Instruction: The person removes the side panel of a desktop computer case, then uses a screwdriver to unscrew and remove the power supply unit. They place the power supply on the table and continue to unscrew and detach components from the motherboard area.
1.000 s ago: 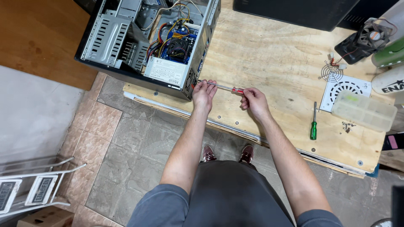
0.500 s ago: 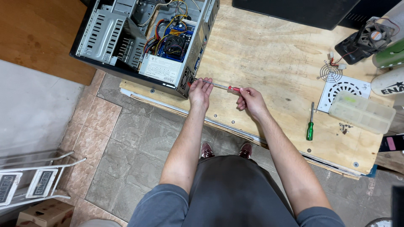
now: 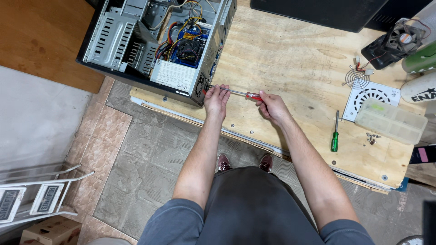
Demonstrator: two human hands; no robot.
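An open desktop computer case [image 3: 150, 45] lies on its side at the left end of a plywood workbench [image 3: 290, 63], its wiring and boards showing. My right hand [image 3: 271, 108] grips the red handle of a screwdriver [image 3: 247, 95] whose long metal shaft points left at the case's rear corner. My left hand [image 3: 216, 100] rests on the shaft near its tip, fingers steadying it against the case edge.
A green screwdriver [image 3: 335, 135] lies on the bench to the right, beside a clear plastic compartment box [image 3: 390, 121], a white fan grille [image 3: 370, 94], loose screws [image 3: 371, 138] and a case fan [image 3: 402, 38]. A white step stool [image 3: 32, 195] stands on the tiled floor, lower left.
Both hands and the screwdriver keep their hold at the case corner; only the view has shifted slightly.
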